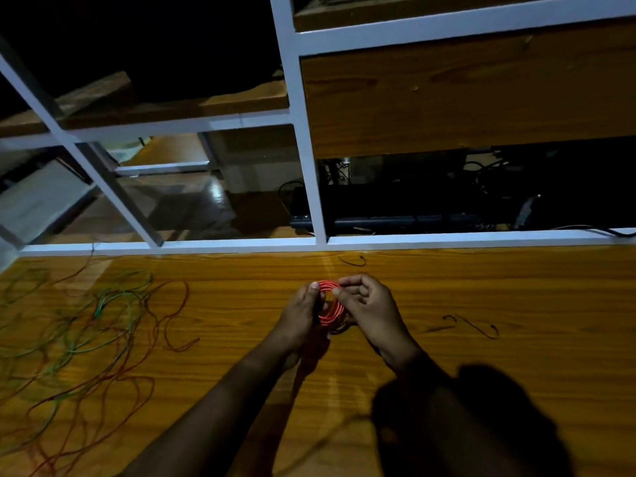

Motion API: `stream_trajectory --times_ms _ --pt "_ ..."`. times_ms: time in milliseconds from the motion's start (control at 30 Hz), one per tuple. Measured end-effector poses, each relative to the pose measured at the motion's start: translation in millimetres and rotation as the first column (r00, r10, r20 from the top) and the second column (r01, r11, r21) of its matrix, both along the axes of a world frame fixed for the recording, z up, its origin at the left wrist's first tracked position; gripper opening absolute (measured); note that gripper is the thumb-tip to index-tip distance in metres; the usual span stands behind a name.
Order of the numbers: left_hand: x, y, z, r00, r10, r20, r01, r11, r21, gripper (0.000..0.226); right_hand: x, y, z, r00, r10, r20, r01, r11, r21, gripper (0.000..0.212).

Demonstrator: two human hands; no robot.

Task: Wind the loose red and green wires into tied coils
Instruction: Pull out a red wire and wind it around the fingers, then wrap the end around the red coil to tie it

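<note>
A small coil of red wire sits between both hands above the middle of the wooden table. My left hand grips the coil's left side, thumb up along it. My right hand pinches the coil's upper right edge with curled fingers. A tangle of loose green wires and red wires sprawls over the table's left part, apart from the hands.
Short dark wire scraps lie on the table: one scrap near the far edge, other scraps to the right of my right hand. A white metal frame with wooden panels rises behind the table. Dark equipment with cables sits beyond it.
</note>
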State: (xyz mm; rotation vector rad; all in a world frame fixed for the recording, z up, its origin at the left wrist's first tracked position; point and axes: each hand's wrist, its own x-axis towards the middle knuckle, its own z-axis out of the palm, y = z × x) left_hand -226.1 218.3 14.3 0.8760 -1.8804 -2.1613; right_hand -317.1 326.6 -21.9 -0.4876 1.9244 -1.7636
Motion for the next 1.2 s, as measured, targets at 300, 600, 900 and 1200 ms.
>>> stream_trajectory --times_ms 300,600,900,1200 --pt "-15.5 -10.4 -12.8 0.995 0.086 0.053 -0.085 0.996 -0.02 0.021 -70.3 -27.6 -32.1 0.854 0.041 -0.518 0.242 0.85 0.467 0.036" --pt "-7.5 -22.2 -13.4 0.986 0.165 0.017 -0.161 0.977 -0.138 0.028 -71.3 -39.4 -49.5 0.69 0.181 -0.701 0.373 0.741 0.559 0.008" --pt "12.1 -30.1 -17.0 0.979 0.202 0.0 -0.196 0.952 -0.236 0.035 -53.8 -30.0 -28.7 0.733 0.243 -0.636 0.293 0.73 0.617 0.03" --pt "58.4 -46.6 -26.2 0.946 0.311 -0.089 -0.323 0.918 -0.228 0.031 42.9 -22.9 -12.5 0.801 0.138 -0.583 0.097 0.93 0.354 0.011"
